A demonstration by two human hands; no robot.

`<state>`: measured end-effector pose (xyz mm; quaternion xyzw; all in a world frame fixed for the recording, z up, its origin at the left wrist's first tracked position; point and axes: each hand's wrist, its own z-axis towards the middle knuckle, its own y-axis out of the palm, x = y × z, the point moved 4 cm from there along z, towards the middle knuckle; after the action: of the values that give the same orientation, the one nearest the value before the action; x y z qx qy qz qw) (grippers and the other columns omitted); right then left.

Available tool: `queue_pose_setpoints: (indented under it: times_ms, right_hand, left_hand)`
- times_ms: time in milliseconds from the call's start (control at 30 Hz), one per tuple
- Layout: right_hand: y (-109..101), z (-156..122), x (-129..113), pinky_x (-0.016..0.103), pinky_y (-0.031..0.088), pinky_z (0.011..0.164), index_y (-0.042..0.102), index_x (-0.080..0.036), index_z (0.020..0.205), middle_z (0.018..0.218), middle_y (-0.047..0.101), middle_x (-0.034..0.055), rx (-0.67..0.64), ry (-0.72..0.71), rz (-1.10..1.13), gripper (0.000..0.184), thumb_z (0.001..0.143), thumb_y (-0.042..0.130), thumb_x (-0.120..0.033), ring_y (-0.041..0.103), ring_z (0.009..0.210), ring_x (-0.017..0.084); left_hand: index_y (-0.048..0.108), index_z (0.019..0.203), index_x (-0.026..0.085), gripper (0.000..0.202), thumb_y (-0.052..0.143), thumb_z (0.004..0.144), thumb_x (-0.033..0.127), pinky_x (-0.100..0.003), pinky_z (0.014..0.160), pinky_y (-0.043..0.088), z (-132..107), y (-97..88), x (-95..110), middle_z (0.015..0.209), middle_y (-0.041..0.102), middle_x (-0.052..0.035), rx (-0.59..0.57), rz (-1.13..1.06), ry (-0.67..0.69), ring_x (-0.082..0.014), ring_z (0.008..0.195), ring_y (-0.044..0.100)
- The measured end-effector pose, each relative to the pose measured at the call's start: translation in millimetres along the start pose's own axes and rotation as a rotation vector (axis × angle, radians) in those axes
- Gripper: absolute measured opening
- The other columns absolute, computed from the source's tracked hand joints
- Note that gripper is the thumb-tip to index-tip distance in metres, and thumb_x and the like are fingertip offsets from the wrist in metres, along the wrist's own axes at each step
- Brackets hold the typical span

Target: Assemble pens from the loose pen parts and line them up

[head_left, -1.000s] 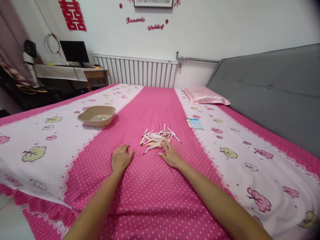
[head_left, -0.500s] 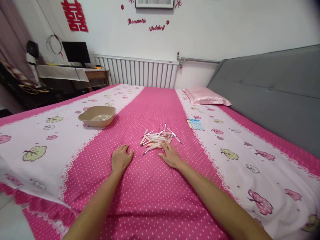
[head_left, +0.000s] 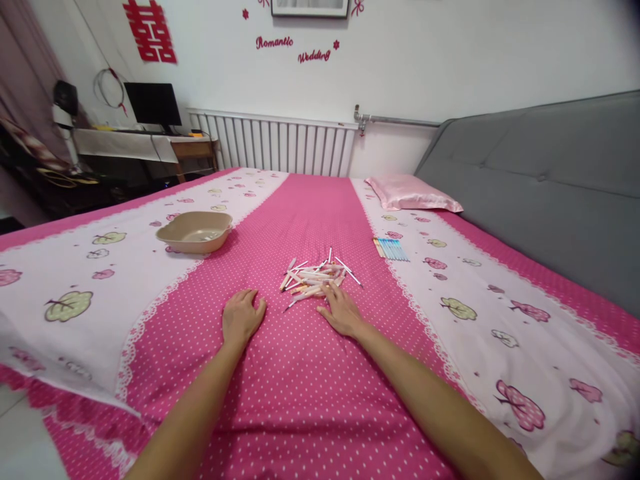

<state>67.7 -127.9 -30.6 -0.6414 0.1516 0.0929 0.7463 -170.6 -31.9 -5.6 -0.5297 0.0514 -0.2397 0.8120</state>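
A loose pile of pens (head_left: pixel 315 275), mostly white, pale pink and orange, lies on the pink dotted bedspread (head_left: pixel 295 373). My right hand (head_left: pixel 341 309) rests at the near right edge of the pile, fingers stretched out and fingertips at the pens; it grips nothing. To the left of the pile, my left hand (head_left: pixel 243 315) lies on the bedspread, apart from the pens, with thumb and fingers apart. A neat row of blue pens (head_left: pixel 395 249), with a few orange ones at its left end, sits to the right of the pile.
A beige plastic basin (head_left: pixel 195 233) with something small and clear in it stands at left on the bed. A pink pillow (head_left: pixel 413 193) lies by the grey headboard (head_left: pixel 540 180). Beyond the bed are a white radiator (head_left: pixel 275 143) and a desk with a monitor (head_left: pixel 153 105).
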Motion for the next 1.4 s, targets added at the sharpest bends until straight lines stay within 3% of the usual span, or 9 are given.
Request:
queue_pose_setpoints:
  times_ms: [567,867,1033,1133,1233,1400]
  right_hand:
    - [-7.5,-2.8,-4.8,0.043,0.024,0.108,0.029,-0.014,0.143,0.150,0.023,0.0183,0.003,0.004,-0.010,0.064,0.089,0.043,-0.044,0.027,0.135,0.030]
    - [-12.4,4.3,6.5,0.045,0.026,0.108,0.026,-0.015,0.143,0.151,0.016,0.0183,-0.001,-0.034,0.146,0.068,0.086,0.046,-0.045,0.022,0.138,0.029]
    - [-20.3,8.1,16.3,0.046,0.026,0.108,0.028,-0.011,0.140,0.147,0.027,0.0190,0.089,-0.012,0.211,0.063,0.087,0.043,-0.041,0.023,0.137,0.027]
    - [-22.3,8.8,17.6,0.044,0.030,0.107,0.036,-0.011,0.134,0.138,0.040,0.0182,0.149,-0.024,0.203,0.055,0.088,0.042,-0.039,0.034,0.131,0.026]
    - [-20.8,8.3,18.2,0.043,0.032,0.105,0.039,-0.009,0.131,0.135,0.044,0.0193,0.162,0.020,0.169,0.051,0.087,0.044,-0.033,0.039,0.128,0.025]
    - [-19.9,5.7,14.9,0.042,0.034,0.104,0.040,-0.011,0.130,0.135,0.044,0.0178,0.179,0.032,0.135,0.049,0.085,0.046,-0.030,0.039,0.128,0.025]
  left_hand:
    - [0.066,0.109,0.009,0.048,0.039,0.084,0.040,-0.038,0.098,0.040,1.5,2.1,-1.8,0.114,0.065,-0.0145,0.019,-0.023,0.010,-0.0271,0.107,0.058]
    - [0.067,0.106,0.011,0.044,0.041,0.084,0.038,-0.036,0.096,0.042,-3.0,2.7,-4.8,0.110,0.067,-0.0120,0.035,-0.058,0.006,-0.0251,0.103,0.059]
    - [0.067,0.105,0.012,0.042,0.042,0.084,0.037,-0.036,0.093,0.044,-2.3,0.3,-3.0,0.106,0.068,-0.0116,0.032,-0.052,-0.013,-0.0255,0.100,0.061]
    - [0.067,0.104,0.014,0.041,0.041,0.084,0.038,-0.036,0.090,0.045,-0.2,-2.2,2.0,0.105,0.069,-0.0109,0.008,-0.047,-0.060,-0.0258,0.098,0.061]
    - [0.064,0.110,0.014,0.045,0.036,0.088,0.041,-0.038,0.090,0.044,2.3,-2.0,12.0,0.109,0.067,-0.0119,-0.029,-0.061,-0.102,-0.0275,0.101,0.059]
    - [0.043,0.132,0.006,0.060,0.027,0.091,0.047,-0.041,0.097,0.038,11.6,10.7,36.5,0.126,0.056,-0.0194,-0.151,-0.138,-0.081,-0.0302,0.115,0.052]
